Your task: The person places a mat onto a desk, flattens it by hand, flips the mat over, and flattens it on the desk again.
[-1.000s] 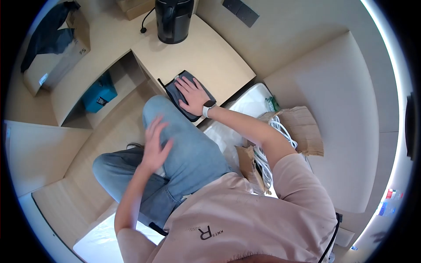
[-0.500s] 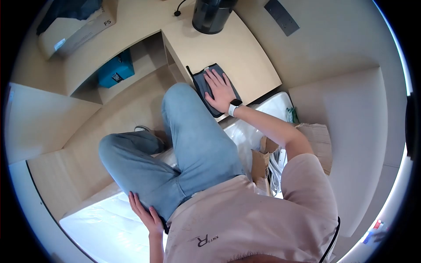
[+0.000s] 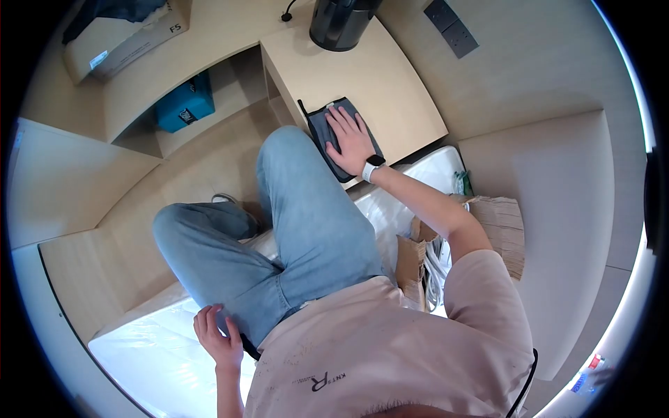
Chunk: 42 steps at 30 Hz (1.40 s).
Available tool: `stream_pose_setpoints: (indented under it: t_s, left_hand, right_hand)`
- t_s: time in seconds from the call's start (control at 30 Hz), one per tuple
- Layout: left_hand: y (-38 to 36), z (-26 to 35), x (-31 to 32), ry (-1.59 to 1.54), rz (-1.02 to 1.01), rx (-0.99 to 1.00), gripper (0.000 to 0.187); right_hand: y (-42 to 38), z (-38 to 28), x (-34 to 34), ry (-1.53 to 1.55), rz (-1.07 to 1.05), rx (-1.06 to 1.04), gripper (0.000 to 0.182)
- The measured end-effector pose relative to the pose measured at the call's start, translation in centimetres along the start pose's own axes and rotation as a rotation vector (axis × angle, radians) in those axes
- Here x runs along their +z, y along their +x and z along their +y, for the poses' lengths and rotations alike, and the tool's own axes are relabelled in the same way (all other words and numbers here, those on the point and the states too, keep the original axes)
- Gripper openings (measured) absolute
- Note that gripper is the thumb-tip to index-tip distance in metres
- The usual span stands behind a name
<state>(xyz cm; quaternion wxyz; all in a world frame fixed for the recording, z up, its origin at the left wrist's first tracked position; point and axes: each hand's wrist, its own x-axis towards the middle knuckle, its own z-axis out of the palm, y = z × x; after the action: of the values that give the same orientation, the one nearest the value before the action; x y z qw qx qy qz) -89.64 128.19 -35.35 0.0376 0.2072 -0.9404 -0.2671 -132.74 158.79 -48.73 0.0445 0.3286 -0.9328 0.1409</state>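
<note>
My right hand (image 3: 350, 144) lies flat on a folded grey cloth (image 3: 322, 132) with black edging and a hanging loop. The fingers are stretched out, and a watch circles the wrist. Under the cloth is the light wooden desktop (image 3: 390, 90), near its front edge. My left hand (image 3: 219, 338) is beside my thigh, above the white plastic-covered mattress (image 3: 160, 355). Its fingers are loosely curled with the thumb apart, and I see nothing in it.
A dark cylindrical appliance (image 3: 341, 24) stands at the back of the desk. In the open shelf sits a teal box (image 3: 185, 104). A carton (image 3: 132, 45) rests at upper left. To my right, an open cardboard box (image 3: 412, 268) holds white cables (image 3: 435, 272). Wall sockets (image 3: 451, 28) are above.
My left hand has lifted off my thigh and shifted a little to the left, its fingers curling more. My right hand remains flat on the cloth. The view has tilted slightly.
</note>
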Motion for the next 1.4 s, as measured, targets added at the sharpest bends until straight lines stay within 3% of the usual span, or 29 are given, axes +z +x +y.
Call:
stream_pose_setpoints:
  t_s: [0.2,0.47,0.7,1.0,1.1,1.17,1.27,1.4]
  left_hand:
    - [0.1,-0.4,0.1,0.045,-0.016,0.055,0.025]
    - [0.6,-0.2,-0.3,0.062,-0.077,0.103,0.041]
    - [1.2,-0.3,-0.3,0.1,-0.087,0.123,0.044]
    - [2.8,0.2,-1.0,0.251,-0.178,0.434,0.042]
    - [3.3,2.0,-1.9,0.332,-0.216,0.419,0.039]
    - [3.7,2.9,-2.3,0.32,-0.198,0.22,0.03]
    - [3.3,2.5,-1.9,0.234,-0.149,0.12,0.019]
    - [2.6,3.4,-1.3,0.235,-0.12,0.12,0.013]
  right_hand:
    - [0.0,0.0,0.1,0.01,0.014,0.001,0.072]
    - [0.0,-0.2,-0.1,0.005,0.008,0.005,0.071]
    - [-0.1,-0.2,-0.2,0.004,-0.001,0.013,0.07]
    - [-0.1,-0.1,0.0,0.003,0.004,0.012,0.071]
    - [-0.2,-0.1,0.0,0.005,0.005,0.011,0.071]
    - [-0.1,-0.1,0.0,0.0,0.003,0.006,0.071]
    - [-0.1,0.0,0.0,0.0,0.003,0.009,0.071]
    - [-0.1,-0.1,0.0,0.017,0.01,-0.003,0.071]
